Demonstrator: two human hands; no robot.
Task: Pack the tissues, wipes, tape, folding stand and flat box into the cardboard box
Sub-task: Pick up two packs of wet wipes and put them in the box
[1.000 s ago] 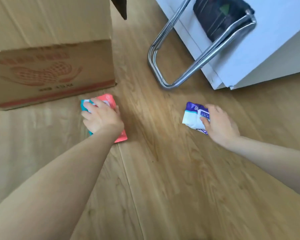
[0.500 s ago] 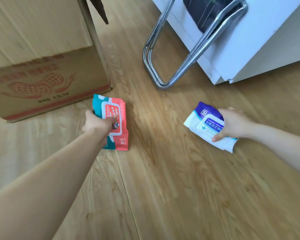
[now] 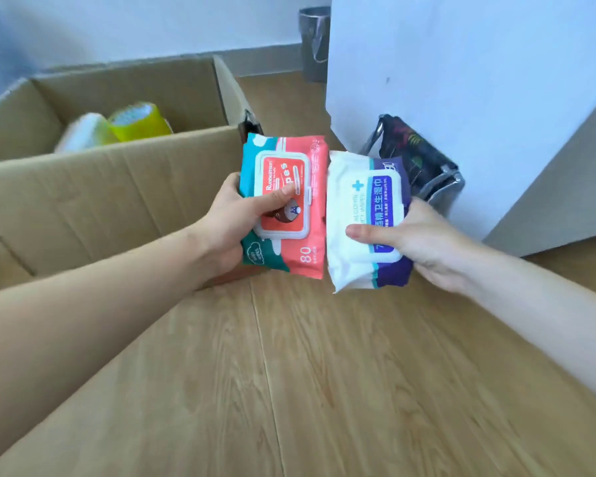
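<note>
Your left hand (image 3: 233,218) clamps the red wipes pack (image 3: 289,204) and your right hand (image 3: 424,242) the white wipes pack (image 3: 362,218), both held up just beside the cardboard box (image 3: 111,187). They look soft, slick and squashy, so pinch across the stiff lid flap, thumb on top.

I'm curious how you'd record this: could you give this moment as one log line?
left hand: holds red wipes | right hand: holds white wipes | both packs: side by side, off floor | box: open, tape inside
</note>
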